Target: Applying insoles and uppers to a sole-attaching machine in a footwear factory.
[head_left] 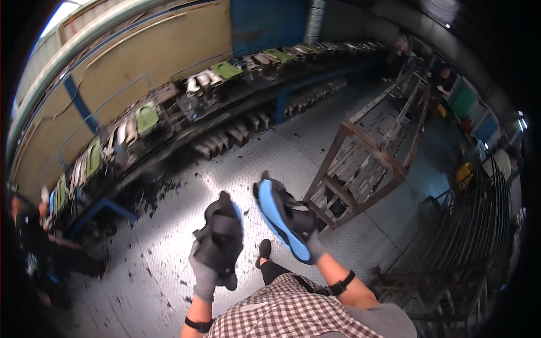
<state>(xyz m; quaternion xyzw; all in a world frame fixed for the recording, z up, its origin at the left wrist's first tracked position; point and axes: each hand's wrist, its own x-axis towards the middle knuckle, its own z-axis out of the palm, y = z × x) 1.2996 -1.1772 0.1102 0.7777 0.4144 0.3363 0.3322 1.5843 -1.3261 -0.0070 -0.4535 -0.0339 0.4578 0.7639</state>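
Observation:
I hold a pair of black shoes with bright blue soles, one per hand, out over the metal floor. My left hand (204,275), in a grey glove, grips the left black shoe (220,234), which shows mostly its dark upper and a thin blue edge. On the other side, my right hand (316,248), gloved in grey too, is closed on the right black shoe (276,211), tilted so its blue sole shows along the left. The shoes hide most of my fingers and are slightly apart from each other.
A long dark bench (186,127) with green and pale shoe-shaped pieces curves along the left and back. A rusty metal frame (366,146) stands ahead to the right. Metal rods (468,225) crowd the far right. A person (56,242) works at the left; others are far back.

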